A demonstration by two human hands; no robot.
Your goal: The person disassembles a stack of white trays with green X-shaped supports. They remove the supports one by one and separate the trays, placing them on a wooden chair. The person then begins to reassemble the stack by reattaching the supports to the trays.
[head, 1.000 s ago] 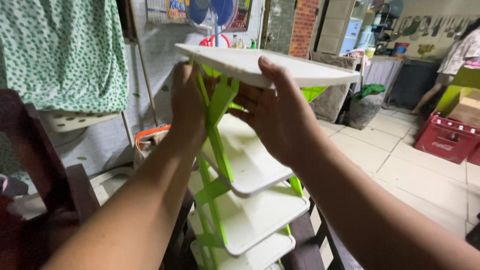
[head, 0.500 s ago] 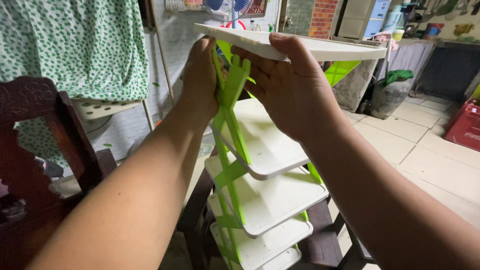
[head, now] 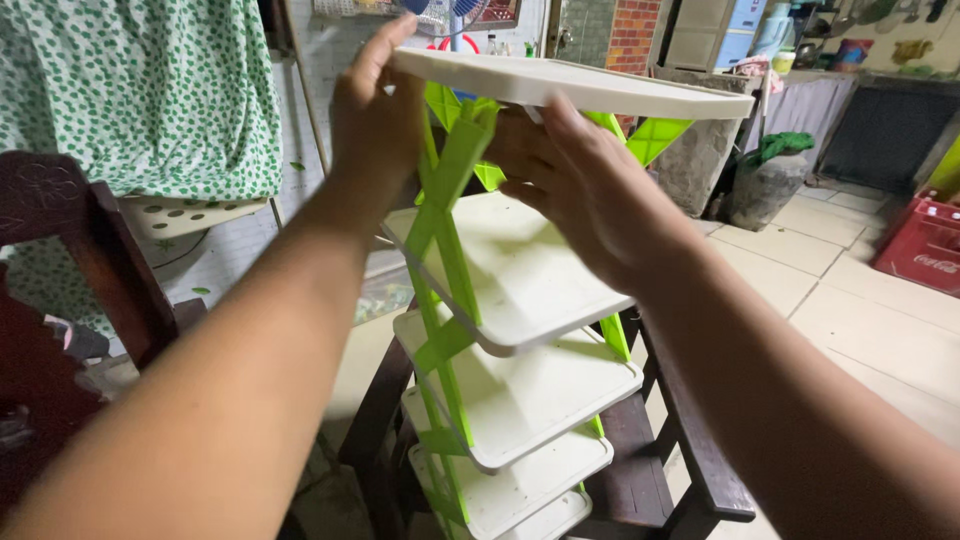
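Right hand (head: 590, 200) slid under top shelf (head: 600, 85), open; left hand (head: 375, 110) grips its edge (thumb up).

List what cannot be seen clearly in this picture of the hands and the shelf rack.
Head view:
- Right hand: blurred; contact with the top shelf unclear.
- Left hand: its palm side is hidden.
- Rack's base: cut off by the bottom edge.

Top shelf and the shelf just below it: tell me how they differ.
The top shelf lies nearly level; the second shelf slopes down toward the viewer. The left hand grips the top shelf's edge and the right hand is under it; no hand touches the second. Both are white trays on green supports.
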